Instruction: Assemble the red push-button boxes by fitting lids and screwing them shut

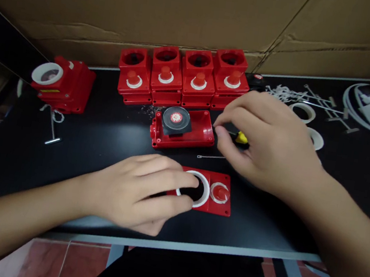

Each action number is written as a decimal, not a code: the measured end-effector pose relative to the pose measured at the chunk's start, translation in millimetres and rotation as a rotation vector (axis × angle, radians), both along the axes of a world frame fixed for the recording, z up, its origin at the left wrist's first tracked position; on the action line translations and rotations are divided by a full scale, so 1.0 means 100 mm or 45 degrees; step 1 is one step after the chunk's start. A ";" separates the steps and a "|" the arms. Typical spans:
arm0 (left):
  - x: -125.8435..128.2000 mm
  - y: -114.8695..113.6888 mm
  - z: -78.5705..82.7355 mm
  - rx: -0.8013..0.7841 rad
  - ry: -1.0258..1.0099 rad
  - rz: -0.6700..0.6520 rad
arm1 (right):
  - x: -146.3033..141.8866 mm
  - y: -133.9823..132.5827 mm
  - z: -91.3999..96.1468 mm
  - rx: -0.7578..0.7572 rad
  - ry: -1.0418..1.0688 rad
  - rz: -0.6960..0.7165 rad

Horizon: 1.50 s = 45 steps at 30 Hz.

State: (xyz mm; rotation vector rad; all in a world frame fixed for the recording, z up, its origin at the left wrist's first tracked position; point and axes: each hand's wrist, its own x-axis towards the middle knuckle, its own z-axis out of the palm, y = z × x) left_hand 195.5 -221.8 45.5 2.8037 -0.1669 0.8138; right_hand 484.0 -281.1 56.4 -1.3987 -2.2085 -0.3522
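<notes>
My left hand (139,191) lies over the left end of a red cover plate (209,208) flat on the bench. Its fingers reach into the white ring (205,195) around the round opening and hold the plate down; the thumb is mostly hidden. A red button (220,192) sits at the plate's right end. My right hand (263,140) is raised, thumb and index finger pinched together; anything between them is too small to make out. Those fingertips are beside an open red housing (202,134), which holds a clear round disc (176,118) with a red-and-white centre.
Several red units with buttons (198,78) line the cardboard wall. Another red unit (78,87) stands left, a T-handled rod (52,126) by it. A yellow-and-black tool (242,138) and a thin metal strip (210,157) lie near my right hand. White rings (303,113) and coiled tubing (350,104) lie right.
</notes>
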 end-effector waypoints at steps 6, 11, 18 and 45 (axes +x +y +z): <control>0.01 -0.05 0.06 -0.376 0.348 0.171 | 0.13 0.04 -0.03 -0.110 0.085 -0.295; 0.02 -0.09 0.03 -0.690 0.529 0.389 | 0.11 0.04 -0.03 -0.078 0.208 -0.302; 0.00 -0.01 -0.05 -0.224 0.362 0.024 | 0.09 0.05 -0.07 -0.091 0.275 -0.283; -0.17 0.21 -0.06 -0.315 -0.201 0.637 | 0.06 -0.06 0.16 -0.146 0.403 0.260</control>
